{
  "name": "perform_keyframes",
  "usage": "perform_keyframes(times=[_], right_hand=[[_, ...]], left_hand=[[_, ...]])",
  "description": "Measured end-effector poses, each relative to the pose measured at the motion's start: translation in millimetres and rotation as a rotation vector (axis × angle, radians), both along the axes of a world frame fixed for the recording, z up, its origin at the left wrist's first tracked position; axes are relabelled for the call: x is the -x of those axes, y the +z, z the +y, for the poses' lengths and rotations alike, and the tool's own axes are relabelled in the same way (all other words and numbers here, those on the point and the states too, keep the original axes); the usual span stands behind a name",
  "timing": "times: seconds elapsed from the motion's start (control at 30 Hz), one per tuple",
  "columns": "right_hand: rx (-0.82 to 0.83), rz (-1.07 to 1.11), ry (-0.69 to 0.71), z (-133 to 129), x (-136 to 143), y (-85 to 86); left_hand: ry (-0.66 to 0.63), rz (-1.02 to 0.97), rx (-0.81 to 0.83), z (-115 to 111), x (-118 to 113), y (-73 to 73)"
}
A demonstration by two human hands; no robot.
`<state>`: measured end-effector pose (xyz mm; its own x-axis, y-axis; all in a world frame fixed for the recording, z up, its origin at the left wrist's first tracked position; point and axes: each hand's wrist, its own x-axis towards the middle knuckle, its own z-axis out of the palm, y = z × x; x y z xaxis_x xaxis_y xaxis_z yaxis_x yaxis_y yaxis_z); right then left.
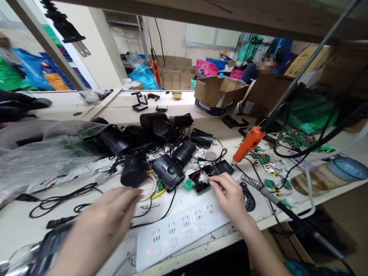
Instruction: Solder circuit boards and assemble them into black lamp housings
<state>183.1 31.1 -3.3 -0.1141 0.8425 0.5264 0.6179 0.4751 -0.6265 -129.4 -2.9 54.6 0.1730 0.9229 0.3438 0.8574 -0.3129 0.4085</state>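
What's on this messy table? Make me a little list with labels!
right hand: fingertips on a small black part with red wire
left hand: blurred, above the table, holding nothing visible
front: white power strip, red lights on
middle: black round housings, tangled wires
right: orange screwdriver, green circuit boards
back: cardboard box

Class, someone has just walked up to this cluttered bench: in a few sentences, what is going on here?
A person sits at a workbench strewn with black device housings and wires. The right hand touches a small open black part with its fingertips. The left hand, blurred, hovers empty near a black cylindrical housing. A white power strip lies in front; an orange electric screwdriver hangs to the right.
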Motion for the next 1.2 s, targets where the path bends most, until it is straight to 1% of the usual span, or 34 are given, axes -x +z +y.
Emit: perform_keyframes(times=[0.03,0.1,0.17,0.23,0.3,0.37,0.43,0.5,0.57,0.63,0.73,0.83,0.93,1.03,1.13,1.2], right_hand=[[0.021,-0.002,-0.027,1.7,-3.6,-0.3],[0.050,-0.014,-0.042,5.2,-7.8,-1.7],[0.065,-0.024,-0.035,8.2,-8.7,-4.1],[0.078,-0.041,-0.029,10.6,-7.4,-6.6],[0.093,-0.075,-0.032,12.2,-5.3,-8.9],[0.112,-0.111,-0.046,13.1,-3.1,-11.2],[0.134,-0.132,-0.072,13.0,-1.4,-13.9],[0.155,-0.141,-0.102,11.8,-0.1,-17.7],[0.166,-0.151,-0.121,10.1,0.8,-22.2],[0.169,-0.159,-0.127,8.5,1.4,-26.8],[0.162,-0.167,-0.125,6.6,2.0,-31.9],[0.140,-0.172,-0.131,5.1,2.1,-33.7],[0.128,-0.172,-0.135,3.8,2.4,-33.2],[0.133,-0.159,-0.134,3.2,3.5,-32.5],[0.135,-0.134,-0.144,3.7,5.5,-32.9],[0.132,-0.132,-0.147,4.3,7.1,-33.4]], left_hand=[[-0.098,0.091,-0.018,3.3,-24.6,-2.1],[-0.216,0.207,-0.031,8.1,-68.4,-9.4],[-0.239,0.290,0.007,10.5,-98.4,-19.4],[-0.199,0.337,-0.003,10.9,-112.1,-29.7],[-0.149,0.339,-0.070,10.4,-112.6,-38.2],[-0.115,0.300,-0.171,10.3,-105.8,-43.8],[-0.091,0.259,-0.254,11.2,-97.3,-46.7],[-0.053,0.249,-0.291,12.9,-91.3,-48.7],[-0.001,0.237,-0.273,14.9,-88.9,-51.3],[0.027,0.179,-0.208,17.0,-89.6,-55.3],[0.016,0.039,-0.102,20.2,-93.1,-61.8],[0.019,-0.067,-0.056,22.3,-95.5,-64.7],[0.019,-0.135,-0.028,21.6,-95.4,-61.3],[0.009,-0.179,0.009,18.5,-93.8,-53.6],[0.017,-0.202,0.034,14.9,-90.5,-46.7],[0.025,-0.204,0.036,13.0,-86.8,-44.8]])
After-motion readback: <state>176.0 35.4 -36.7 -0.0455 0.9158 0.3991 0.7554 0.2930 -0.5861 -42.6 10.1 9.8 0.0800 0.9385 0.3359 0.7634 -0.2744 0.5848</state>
